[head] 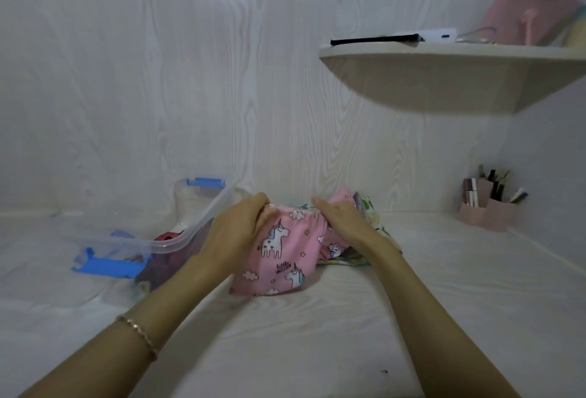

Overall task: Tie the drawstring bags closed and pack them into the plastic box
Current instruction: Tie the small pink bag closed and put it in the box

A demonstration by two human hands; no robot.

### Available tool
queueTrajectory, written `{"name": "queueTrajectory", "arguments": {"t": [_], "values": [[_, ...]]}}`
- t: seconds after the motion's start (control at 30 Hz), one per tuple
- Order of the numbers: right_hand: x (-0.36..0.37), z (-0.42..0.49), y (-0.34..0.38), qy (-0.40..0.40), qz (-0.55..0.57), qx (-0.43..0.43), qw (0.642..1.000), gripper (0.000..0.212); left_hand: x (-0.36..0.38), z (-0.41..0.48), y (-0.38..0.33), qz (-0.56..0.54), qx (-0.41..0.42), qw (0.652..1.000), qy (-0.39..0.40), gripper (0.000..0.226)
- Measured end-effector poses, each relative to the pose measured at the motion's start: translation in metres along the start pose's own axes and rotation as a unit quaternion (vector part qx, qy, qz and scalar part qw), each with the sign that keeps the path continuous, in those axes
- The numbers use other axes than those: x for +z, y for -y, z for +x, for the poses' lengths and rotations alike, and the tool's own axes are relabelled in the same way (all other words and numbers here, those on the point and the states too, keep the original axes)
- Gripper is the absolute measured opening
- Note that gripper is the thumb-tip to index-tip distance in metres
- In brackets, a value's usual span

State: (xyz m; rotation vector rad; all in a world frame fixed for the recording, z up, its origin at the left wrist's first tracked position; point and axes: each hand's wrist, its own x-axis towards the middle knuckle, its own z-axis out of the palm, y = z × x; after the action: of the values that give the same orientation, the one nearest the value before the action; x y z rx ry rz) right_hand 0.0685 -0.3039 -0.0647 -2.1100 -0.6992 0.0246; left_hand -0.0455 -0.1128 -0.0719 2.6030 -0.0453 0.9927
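The pink bag [282, 258] with unicorns lies on the desk [317, 334], just beside the plastic box [136, 242]. My left hand [241, 223] and right hand [341, 220] each pinch its top edge, one at each side. I cannot see the strings. I think I should find both, pull them slowly and evenly, then knot them tight. More bags [372, 217] lie behind it.

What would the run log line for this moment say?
left hand: holds pink unicorn bag top | right hand: holds same top | plastic box: open, left of bag | bag: outside box
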Motion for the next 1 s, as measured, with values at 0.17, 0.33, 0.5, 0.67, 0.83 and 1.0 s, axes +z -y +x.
{"name": "queueTrajectory", "arguments": {"t": [0.17, 0.33, 0.5, 0.67, 0.83, 1.0], "values": [[0.013, 0.008, -0.027, -0.003, 0.328, 0.117, 0.937, 0.04, -0.02, -0.007, 0.004, -0.063, -0.054, 0.997, -0.004, 0.037], [0.03, 0.032, -0.043, 0.003, 0.59, 0.213, 0.779, 0.037, -0.016, -0.003, -0.017, -0.354, -0.239, 0.904, -0.031, 0.045], [0.033, 0.047, -0.018, 0.068, 0.785, 0.17, 0.592, 0.034, -0.01, 0.029, -0.03, -0.7, -0.319, 0.638, -0.013, 0.04], [0.033, 0.045, -0.007, 0.133, 0.809, 0.061, 0.57, 0.036, -0.002, 0.031, -0.027, -0.759, -0.321, 0.565, -0.05, 0.024], [0.03, 0.039, -0.01, 0.147, 0.696, 0.09, 0.697, 0.035, -0.002, 0.024, -0.027, -0.739, -0.332, 0.584, -0.04, 0.021], [0.019, 0.031, -0.014, 0.114, 0.493, 0.085, 0.858, 0.029, -0.008, 0.01, -0.021, -0.667, -0.334, 0.665, -0.037, 0.02]]}}
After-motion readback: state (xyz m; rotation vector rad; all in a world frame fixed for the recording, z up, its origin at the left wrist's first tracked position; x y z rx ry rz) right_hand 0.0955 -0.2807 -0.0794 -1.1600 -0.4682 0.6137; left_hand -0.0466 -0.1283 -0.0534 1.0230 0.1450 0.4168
